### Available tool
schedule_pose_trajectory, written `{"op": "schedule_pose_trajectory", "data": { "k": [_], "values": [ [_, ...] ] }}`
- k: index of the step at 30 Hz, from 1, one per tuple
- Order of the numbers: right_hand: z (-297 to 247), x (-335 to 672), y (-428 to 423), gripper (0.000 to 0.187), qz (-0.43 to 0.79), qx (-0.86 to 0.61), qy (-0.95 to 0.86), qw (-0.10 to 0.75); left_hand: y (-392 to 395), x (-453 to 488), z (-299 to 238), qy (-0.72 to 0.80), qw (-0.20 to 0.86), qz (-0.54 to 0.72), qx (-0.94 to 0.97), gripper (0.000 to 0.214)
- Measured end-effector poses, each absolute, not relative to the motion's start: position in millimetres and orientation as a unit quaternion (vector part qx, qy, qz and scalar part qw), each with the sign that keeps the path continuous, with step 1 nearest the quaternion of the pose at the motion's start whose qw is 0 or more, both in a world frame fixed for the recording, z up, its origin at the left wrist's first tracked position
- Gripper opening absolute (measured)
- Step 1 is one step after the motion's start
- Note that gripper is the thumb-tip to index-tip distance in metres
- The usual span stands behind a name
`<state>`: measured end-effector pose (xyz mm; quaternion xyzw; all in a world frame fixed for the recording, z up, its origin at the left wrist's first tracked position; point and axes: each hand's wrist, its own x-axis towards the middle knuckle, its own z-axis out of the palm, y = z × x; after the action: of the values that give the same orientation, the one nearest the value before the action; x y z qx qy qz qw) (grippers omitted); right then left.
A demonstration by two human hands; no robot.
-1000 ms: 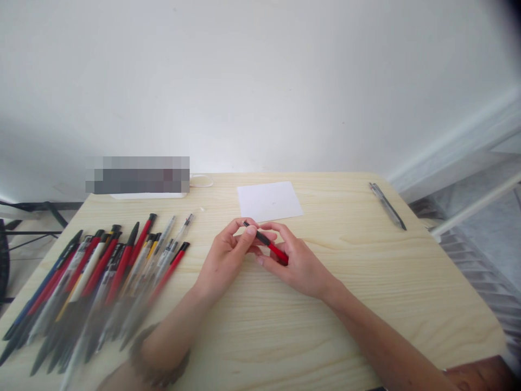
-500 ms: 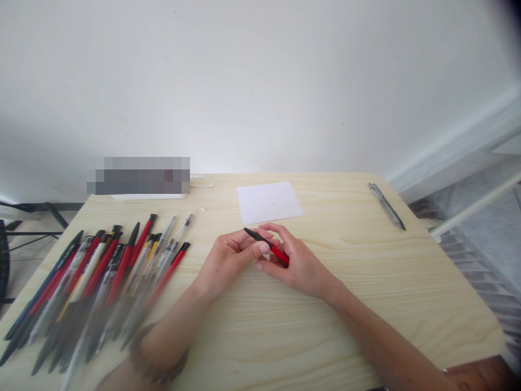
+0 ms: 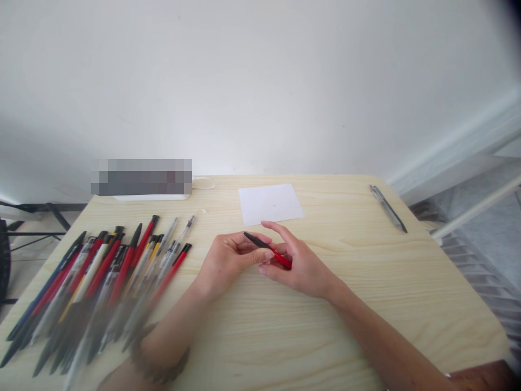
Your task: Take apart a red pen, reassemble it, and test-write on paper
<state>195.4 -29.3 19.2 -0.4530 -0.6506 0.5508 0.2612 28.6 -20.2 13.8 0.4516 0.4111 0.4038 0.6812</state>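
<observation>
A red pen with a black end [image 3: 255, 239] is held between my two hands, just above the table's middle. My left hand [image 3: 232, 260] pinches it near the black part with thumb and fingers. Around the red end, the fingers of my right hand [image 3: 303, 266] are curled, with the index finger lifted. The pen slants, its black end toward the upper left. Just beyond my hands lies a white sheet of paper [image 3: 271, 203] with a small dark mark on it.
Many pens [image 3: 97, 271], red, clear, white and blue, lie spread on the left of the wooden table [image 3: 345, 336]. A clear pen with dark parts [image 3: 388, 209] rests at the right. A blurred-out object [image 3: 142, 178] stands at the back left, by the white wall.
My right index finger has lifted and straightened a little away from the pen. The pen stays between both hands, and the view has shifted slightly.
</observation>
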Motion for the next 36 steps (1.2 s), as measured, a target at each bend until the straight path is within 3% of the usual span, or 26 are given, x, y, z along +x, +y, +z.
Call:
{"op": "schedule_pose_trajectory", "data": {
  "k": [12, 18, 25, 32, 36],
  "values": [
    [14.5, 201.2, -23.0, 0.037, 0.462, -0.451, -0.698, 0.309, -20.7, 33.1, 16.8, 0.454, 0.618, 0.459, 0.449, 0.017],
    [8.8, 203.1, -22.7, 0.033, 0.529, -0.405, -0.642, 0.38, -18.7, 31.6, 17.3, 0.461, 0.617, 0.454, 0.447, 0.018],
    [1.4, 205.7, -14.5, 0.05, 0.652, -0.378, -0.499, 0.428, -16.3, 30.5, 15.5, 0.486, 0.614, 0.457, 0.421, 0.022],
    [3.9, 207.8, -12.5, 0.047, 0.671, -0.373, -0.46, 0.445, -12.7, 25.2, 7.7, 0.479, 0.611, 0.491, 0.394, 0.026],
    [2.5, 213.7, -12.1, 0.039, 0.614, -0.413, -0.514, 0.433, -10.5, 23.2, 7.7, 0.473, 0.603, 0.531, 0.362, 0.026]
  ]
}}
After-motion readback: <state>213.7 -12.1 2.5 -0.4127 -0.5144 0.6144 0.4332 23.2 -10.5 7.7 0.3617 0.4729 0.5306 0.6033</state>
